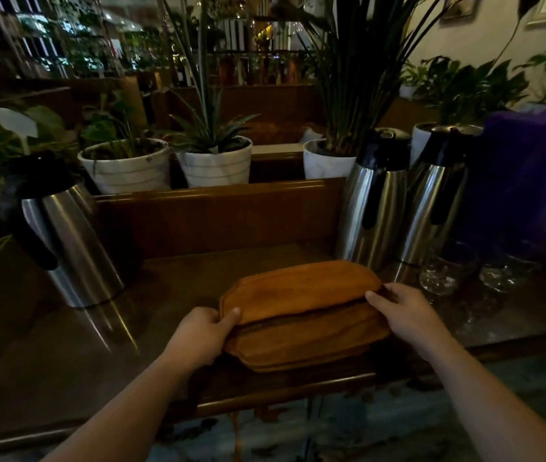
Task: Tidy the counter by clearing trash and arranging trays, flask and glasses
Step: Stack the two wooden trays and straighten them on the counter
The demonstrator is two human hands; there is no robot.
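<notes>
Two wooden trays sit stacked near the front edge of the counter, their long axis running left to right across the person's body. The upper tray is tipped, its near edge lifted off the lower tray. The left hand pinches the upper tray's left end, thumb on top and fingers curled under. The right hand grips the right end of the stack; in this dim light it may hold the upper tray alone or both.

Each hand is already at its own end, so neither has to reach. Behind the trays on the right stand two steel flasks, with the glasses just right of the trays. A third flask stands well to the left. The open room lies left of the trays and behind them, toward the wooden back panel.
</notes>
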